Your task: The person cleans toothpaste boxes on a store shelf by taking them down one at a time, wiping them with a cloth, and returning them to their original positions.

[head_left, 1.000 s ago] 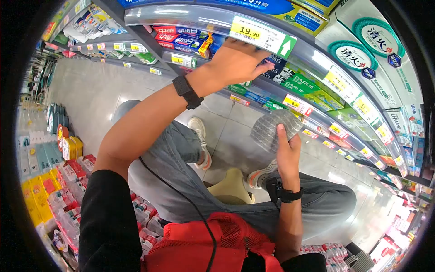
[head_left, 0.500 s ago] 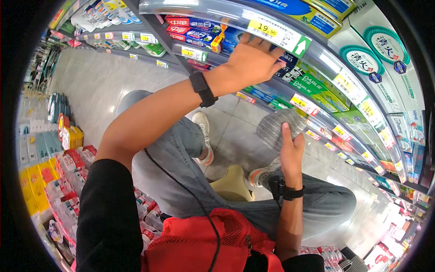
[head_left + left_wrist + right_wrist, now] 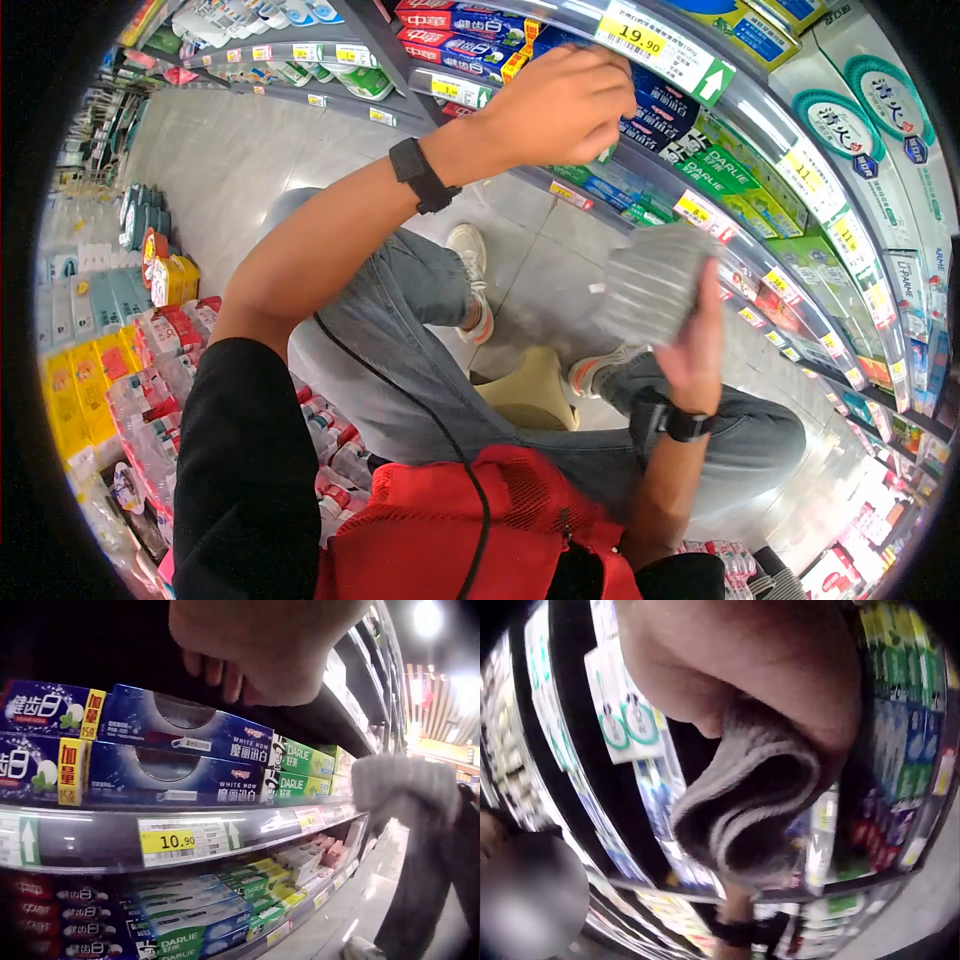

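Observation:
My left hand (image 3: 565, 105) is at the shelf front, its fingers loosely bent beside dark blue White Now toothpaste boxes (image 3: 665, 105). The left wrist view shows this hand (image 3: 262, 652) just above two stacked blue boxes (image 3: 180, 735), with nothing visible between its fingers. My right hand (image 3: 695, 345) grips a folded grey striped cloth (image 3: 650, 285) in front of the lower shelf. Close up in the right wrist view, the cloth (image 3: 742, 795) hangs in an S-shaped fold beneath the hand (image 3: 780, 667), pinched at its top.
Green Darlie boxes (image 3: 735, 170) lie right of the blue ones, and red-and-blue toothpaste boxes (image 3: 450, 45) to their left. A clear price rail (image 3: 790, 165) curves along the upper shelf edge. A cream stool (image 3: 525, 390) is between the legs; packed bottles (image 3: 160, 385) stand at left.
My left hand has come back from between the boxes and rail, its fingers now bent. More blue boxes show. The right hand with the cloth has turned and shifted right, blurred.

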Demonstrator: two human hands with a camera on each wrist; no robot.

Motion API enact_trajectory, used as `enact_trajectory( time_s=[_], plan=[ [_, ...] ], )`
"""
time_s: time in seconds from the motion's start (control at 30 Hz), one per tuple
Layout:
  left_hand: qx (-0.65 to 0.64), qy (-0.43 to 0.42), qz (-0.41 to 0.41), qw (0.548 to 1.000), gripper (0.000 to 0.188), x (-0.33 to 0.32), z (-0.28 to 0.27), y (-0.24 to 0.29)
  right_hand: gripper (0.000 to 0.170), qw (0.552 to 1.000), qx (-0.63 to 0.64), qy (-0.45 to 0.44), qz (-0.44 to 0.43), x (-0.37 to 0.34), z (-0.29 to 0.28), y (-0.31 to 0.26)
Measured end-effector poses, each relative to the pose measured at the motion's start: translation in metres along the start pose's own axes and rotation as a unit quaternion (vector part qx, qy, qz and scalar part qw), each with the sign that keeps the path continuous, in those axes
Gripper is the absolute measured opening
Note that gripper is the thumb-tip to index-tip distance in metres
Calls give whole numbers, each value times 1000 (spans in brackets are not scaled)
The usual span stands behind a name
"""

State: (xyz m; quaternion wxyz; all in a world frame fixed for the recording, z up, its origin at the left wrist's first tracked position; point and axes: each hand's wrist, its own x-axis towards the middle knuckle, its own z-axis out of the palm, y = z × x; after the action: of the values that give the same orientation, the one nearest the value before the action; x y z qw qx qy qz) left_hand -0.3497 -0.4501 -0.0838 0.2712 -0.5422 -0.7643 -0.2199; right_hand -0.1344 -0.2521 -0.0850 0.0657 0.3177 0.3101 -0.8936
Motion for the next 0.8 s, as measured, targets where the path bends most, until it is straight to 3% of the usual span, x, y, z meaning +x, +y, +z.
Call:
enact_trajectory(
  time_s=[0.03, 0.07, 0.13, 0.17, 0.23, 0.3, 0.37, 0.43, 0.53, 0.6, 0.63, 0.67, 0.7, 0.73, 0.77, 0.8],
  plan=[
    [-20, 21, 67, 997, 18, -1, 0, -2, 44, 1000, 2, 1, 2, -6, -3, -6],
    [-21, 20, 67, 997, 18, -6, -2, 1, 40, 996, 23, -73, -44, -13, -11, -14],
    [-53, -136, 89, 985, 16, -20, -5, 7, 43, 964, 50, -251, -77, -3, -46, -18],
    [-73, -159, 93, 980, 14, -26, 1, 9, 45, 935, 66, -337, -87, 2, -64, -20],
    [-87, -190, 100, 973, 13, -30, 6, 15, 42, 902, 257, -347, 11, 11, -60, -12],
    [-88, -282, 82, 952, 18, -28, 8, 17, 46, 928, 231, -293, -5, 10, -58, 0],
    [-85, -303, 64, 947, 18, -28, 15, 16, 48, 947, 201, -250, -15, 8, -57, 5],
    [-83, -325, 46, 941, 19, -35, 26, 12, 42, 989, 121, 28, -86, -4, -32, 4],
    [-64, -390, -13, 919, 23, -51, 43, 8, 49, 982, 163, -47, -87, -2, -42, -2],
    [-23, -526, -93, 845, 23, -66, 50, 2, 43, 969, 210, -98, -80, -12, -49, -5],
    [-22, -526, -92, 845, 23, -73, 55, -5, 41, 961, 235, -122, -78, -13, -49, -7],
    [-2, -576, -117, 809, 26, -79, 60, -13, 38, 952, 260, -146, -74, -15, -48, -9],
    [19, -623, -141, 769, 30, -77, 56, -15, 32, 905, 316, -282, -44, -11, -43, -15],
    [21, -623, -138, 770, 30, -74, 54, -15, 26, 836, 363, -412, -14, -11, -37, -21],
    [45, -630, -136, 763, 31, -71, 53, -15, 14, 858, 389, -334, -19, -17, -31, -22],
    [69, -638, -133, 755, 33, -68, 52, -13, 14, 858, 391, -333, -25, -18, -31, -19]
  ],
)
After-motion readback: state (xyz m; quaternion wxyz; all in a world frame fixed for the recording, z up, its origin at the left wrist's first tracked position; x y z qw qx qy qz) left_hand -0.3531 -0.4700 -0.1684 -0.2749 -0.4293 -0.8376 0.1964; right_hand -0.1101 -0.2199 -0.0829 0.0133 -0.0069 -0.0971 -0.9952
